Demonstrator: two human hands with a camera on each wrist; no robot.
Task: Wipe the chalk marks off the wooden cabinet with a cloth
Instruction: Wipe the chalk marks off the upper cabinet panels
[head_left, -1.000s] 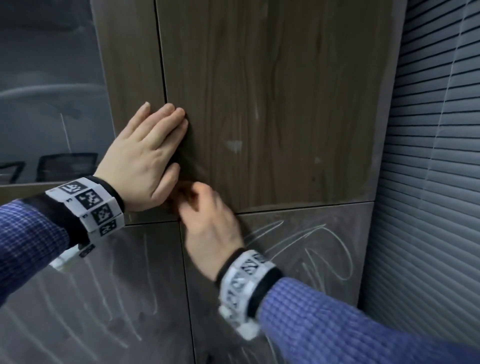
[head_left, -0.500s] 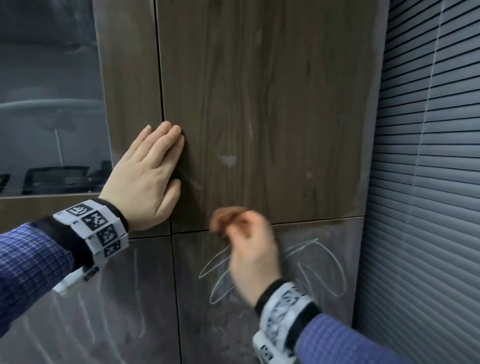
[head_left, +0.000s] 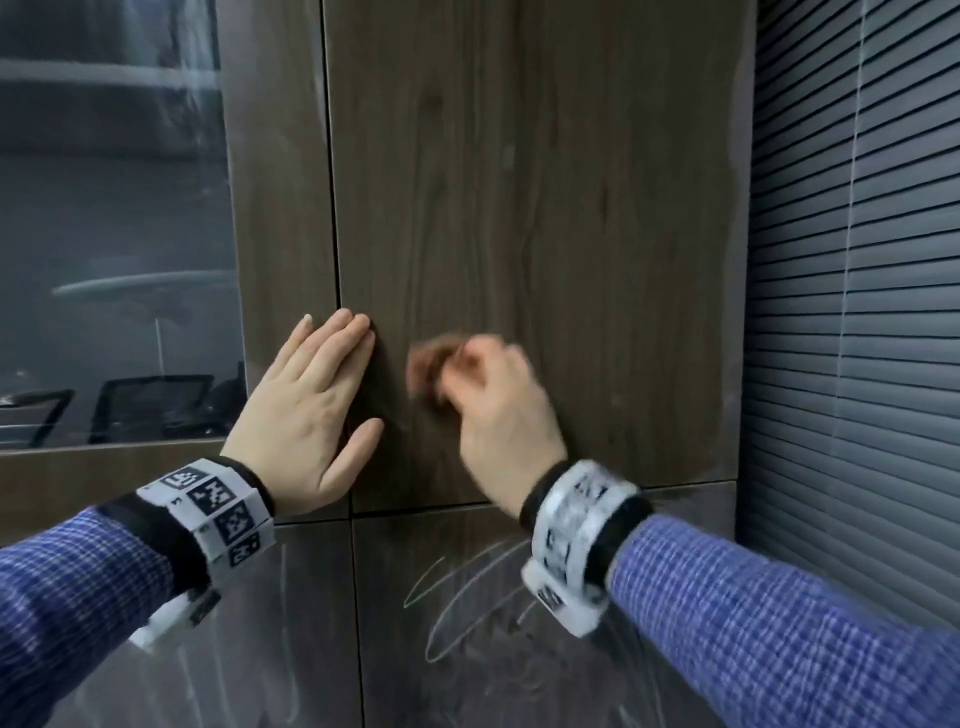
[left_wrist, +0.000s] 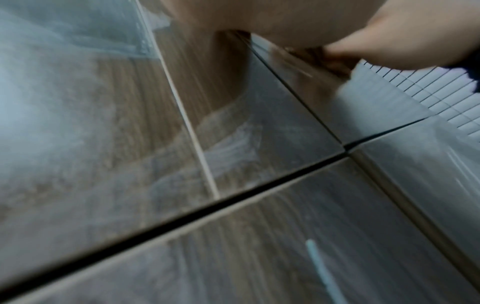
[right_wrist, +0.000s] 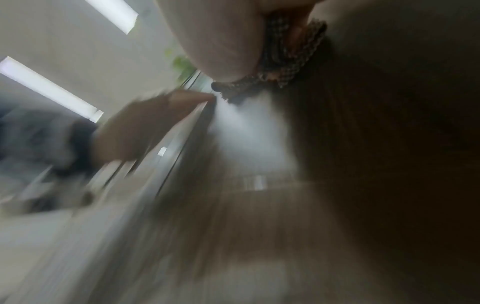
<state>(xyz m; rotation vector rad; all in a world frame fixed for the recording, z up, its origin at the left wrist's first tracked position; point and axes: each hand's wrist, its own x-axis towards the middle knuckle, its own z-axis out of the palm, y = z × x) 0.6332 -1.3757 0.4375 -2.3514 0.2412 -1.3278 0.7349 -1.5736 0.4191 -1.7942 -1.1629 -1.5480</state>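
A dark wooden cabinet (head_left: 545, 208) fills the head view. My left hand (head_left: 311, 405) lies flat with straight fingers across the seam at the upper panel's left edge. Just to its right my right hand (head_left: 493, 405) grips a small brown checked cloth (head_left: 428, 364) and presses it against the upper panel; the hand is blurred. In the right wrist view the cloth (right_wrist: 288, 61) shows bunched under the fingers. White chalk marks (head_left: 457, 613) loop over the lower right panel, and fainter strokes cross the lower left panel (head_left: 234, 649). A chalk streak (left_wrist: 319, 265) shows in the left wrist view.
A glass pane (head_left: 114, 234) reflecting chairs and a table sits left of the cabinet. Closed window blinds (head_left: 857, 312) stand right of the cabinet, at an angle to it. A faint pale smudge (head_left: 508, 156) sits high on the upper panel.
My right hand with the cloth has swung from beside the left hand down to the panel seam and back up onto the upper panel. The left hand stays flat in place.
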